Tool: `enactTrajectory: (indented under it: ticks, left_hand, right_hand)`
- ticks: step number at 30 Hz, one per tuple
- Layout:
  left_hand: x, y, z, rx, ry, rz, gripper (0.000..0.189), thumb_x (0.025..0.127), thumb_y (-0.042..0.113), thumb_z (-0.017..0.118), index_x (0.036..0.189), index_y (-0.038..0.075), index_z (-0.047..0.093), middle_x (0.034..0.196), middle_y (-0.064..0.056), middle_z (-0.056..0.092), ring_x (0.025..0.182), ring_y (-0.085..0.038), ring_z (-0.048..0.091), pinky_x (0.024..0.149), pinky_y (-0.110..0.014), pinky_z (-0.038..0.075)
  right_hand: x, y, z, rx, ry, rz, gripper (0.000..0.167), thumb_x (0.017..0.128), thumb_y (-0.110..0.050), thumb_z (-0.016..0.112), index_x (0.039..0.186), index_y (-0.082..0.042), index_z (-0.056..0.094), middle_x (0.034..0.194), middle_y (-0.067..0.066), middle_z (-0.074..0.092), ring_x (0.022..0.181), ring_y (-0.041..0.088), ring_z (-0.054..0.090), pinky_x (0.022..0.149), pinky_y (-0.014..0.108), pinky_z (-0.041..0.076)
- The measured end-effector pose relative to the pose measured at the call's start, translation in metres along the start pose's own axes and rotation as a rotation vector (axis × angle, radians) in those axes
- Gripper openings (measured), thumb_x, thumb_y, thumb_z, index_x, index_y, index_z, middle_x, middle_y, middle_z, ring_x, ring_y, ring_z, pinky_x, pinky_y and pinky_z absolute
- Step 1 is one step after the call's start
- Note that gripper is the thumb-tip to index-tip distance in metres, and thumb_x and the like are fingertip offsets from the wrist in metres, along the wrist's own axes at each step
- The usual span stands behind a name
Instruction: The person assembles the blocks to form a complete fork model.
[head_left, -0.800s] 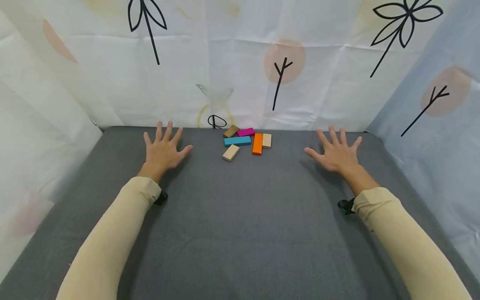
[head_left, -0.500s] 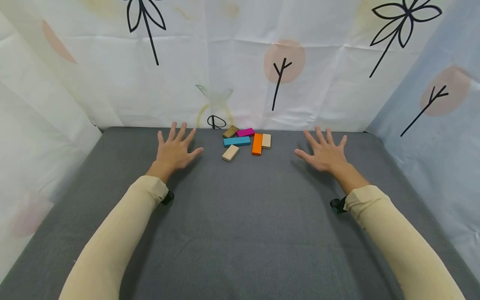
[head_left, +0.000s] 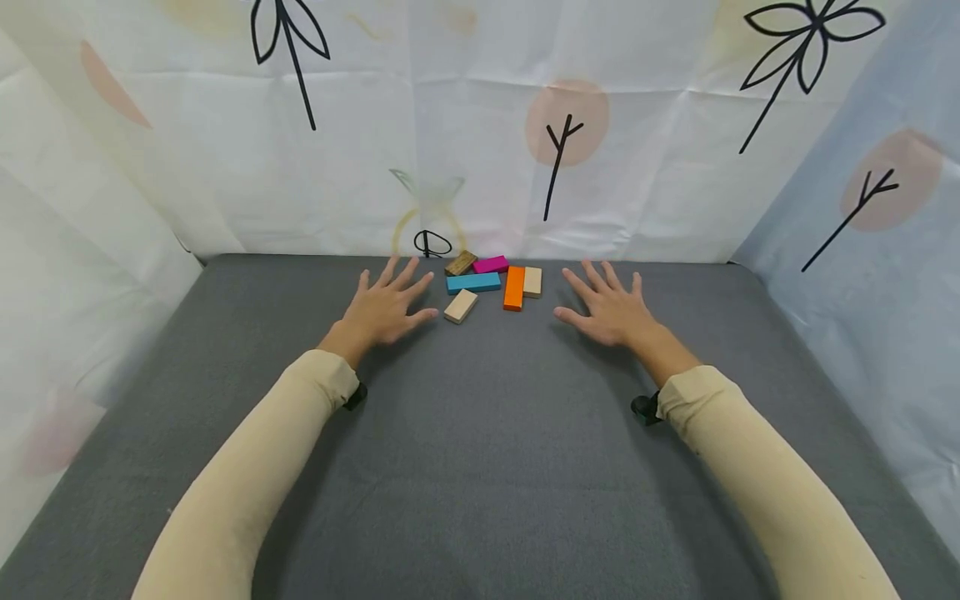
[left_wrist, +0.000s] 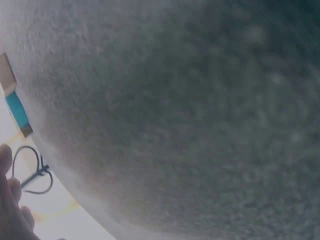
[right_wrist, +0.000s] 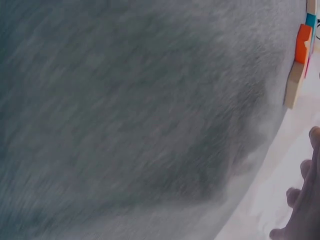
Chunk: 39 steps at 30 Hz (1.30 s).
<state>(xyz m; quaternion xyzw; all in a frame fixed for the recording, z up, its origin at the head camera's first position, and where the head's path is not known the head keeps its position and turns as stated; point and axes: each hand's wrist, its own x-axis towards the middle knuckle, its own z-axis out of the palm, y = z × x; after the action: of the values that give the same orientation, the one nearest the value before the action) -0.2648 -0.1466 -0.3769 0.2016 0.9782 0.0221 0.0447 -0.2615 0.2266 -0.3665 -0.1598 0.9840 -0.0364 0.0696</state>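
Observation:
Several small wooden blocks lie in a loose group at the back of the grey table (head_left: 480, 433). They include a blue block (head_left: 473, 283), an orange block (head_left: 513, 288), a magenta block (head_left: 491, 264), a brown block (head_left: 461, 262) and two pale blocks, one in front (head_left: 461, 307) and one beside the orange (head_left: 532, 282). To their left, my left hand (head_left: 382, 308) has its fingers spread, its thumb close to the front pale block. On the other side my right hand (head_left: 609, 310) is spread too, apart from the blocks. Neither hand holds anything.
A white patterned cloth (head_left: 480, 150) hangs along the table's back edge, right behind the blocks. More cloth closes off the left side (head_left: 67, 292) and the right side (head_left: 862, 250). Each wrist carries a dark camera, such as the right wrist camera (head_left: 647, 408).
Both hands have moved inward toward the blocks, the left hand rightward and the right hand leftward. Their fingers stay spread. The blocks have not moved.

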Motion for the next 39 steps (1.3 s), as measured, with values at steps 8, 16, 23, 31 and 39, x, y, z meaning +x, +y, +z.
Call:
enactTrajectory:
  ticks: [8,16,23,31,39]
  left_hand:
    - [0.005,0.013,0.001,-0.008,-0.107,0.098,0.075,0.1,0.065,0.034,0.161,0.025,0.017,0.168,-0.005,0.003,0.153,-0.032,-0.004,0.116,-0.066,0.008]
    - [0.001,0.017,0.0,-0.02,-0.149,0.183,0.071,0.101,0.063,0.035,0.16,0.027,0.02,0.167,-0.003,0.006,0.153,-0.032,0.003,0.116,-0.065,0.012]
    - [0.0,0.02,0.003,-0.03,-0.151,0.261,0.064,0.106,0.05,0.035,0.16,0.019,0.021,0.167,-0.004,0.013,0.153,-0.031,0.007,0.116,-0.064,0.014]
    - [0.0,0.023,0.005,-0.041,-0.174,0.27,0.066,0.106,0.047,0.038,0.16,0.015,0.018,0.166,-0.003,0.016,0.153,-0.027,0.01,0.117,-0.062,0.014]
    - [0.001,0.025,0.005,-0.031,-0.179,0.262,0.071,0.103,0.053,0.041,0.16,0.016,0.019,0.166,-0.001,0.013,0.153,-0.027,0.01,0.117,-0.061,0.014]
  right_hand:
    - [0.009,-0.014,-0.001,0.012,0.001,-0.088,0.077,0.101,-0.061,0.038,0.162,-0.02,0.015,0.167,0.01,0.008,0.152,0.036,0.004,0.113,0.07,0.0]
    - [0.019,-0.031,0.002,0.006,-0.057,-0.159,0.077,0.101,-0.058,0.041,0.162,-0.017,0.016,0.167,0.007,0.009,0.152,0.033,0.008,0.114,0.068,0.004]
    - [0.023,-0.042,0.007,-0.003,-0.091,-0.195,0.077,0.101,-0.059,0.041,0.161,-0.017,0.018,0.167,0.005,0.014,0.152,0.032,0.01,0.114,0.068,0.007]
    - [0.023,-0.046,0.015,-0.011,-0.109,-0.216,0.078,0.1,-0.06,0.041,0.161,-0.016,0.019,0.166,0.006,0.016,0.152,0.031,0.011,0.115,0.067,0.006]
    - [0.02,-0.056,0.013,-0.061,-0.086,-0.27,0.079,0.1,-0.061,0.041,0.159,-0.013,0.024,0.164,0.006,0.022,0.153,0.026,0.01,0.118,0.061,0.004]
